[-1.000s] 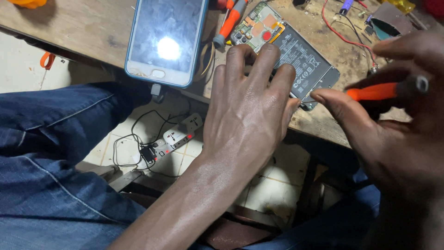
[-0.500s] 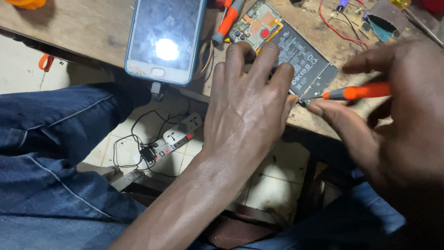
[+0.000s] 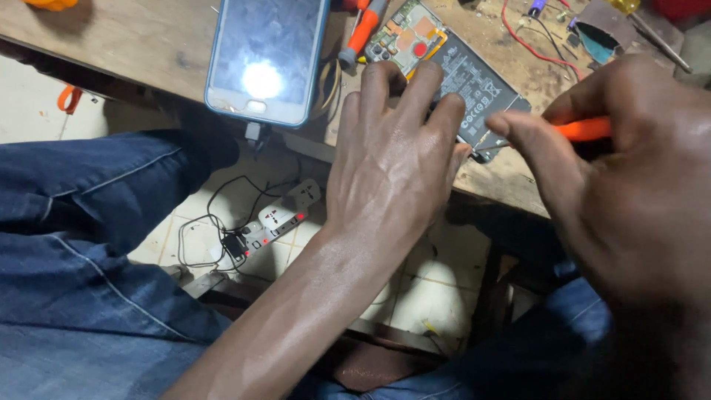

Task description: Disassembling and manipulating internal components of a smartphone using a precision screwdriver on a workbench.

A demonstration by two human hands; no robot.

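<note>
Opened phone (image 3: pixel 455 70): back cover off, circuit board and dark battery exposed; lies flat on the wooden counter (image 3: pixel 141 41), just beside its near edge. Long axis runs diagonally, board end toward upper left, lower end toward the edge at right.

Left hand (image 3: pixel 396 159): palm down, fingers (image 3: pixel 422 89) spread and pressed on the phone's near side; wrist overhangs the counter edge.

Right hand (image 3: pixel 615 192): fingers closed around an orange-handled screwdriver (image 3: pixel 585 130), shaft pointing left at the phone's lower corner; tip hidden behind a fingertip.

Second phone (image 3: pixel 266 55): blue-rimmed, screen up, long axis roughly upright in view, its bottom end overhanging the counter edge, cable attached.

Another orange-handled tool (image 3: pixel 363 30) lies between the two phones.

Open room: bare wood left of the second phone; red wire (image 3: pixel 522 41) and clutter at upper right.

Below the edge: power strip (image 3: pixel 270 222) on tiled floor.
</note>
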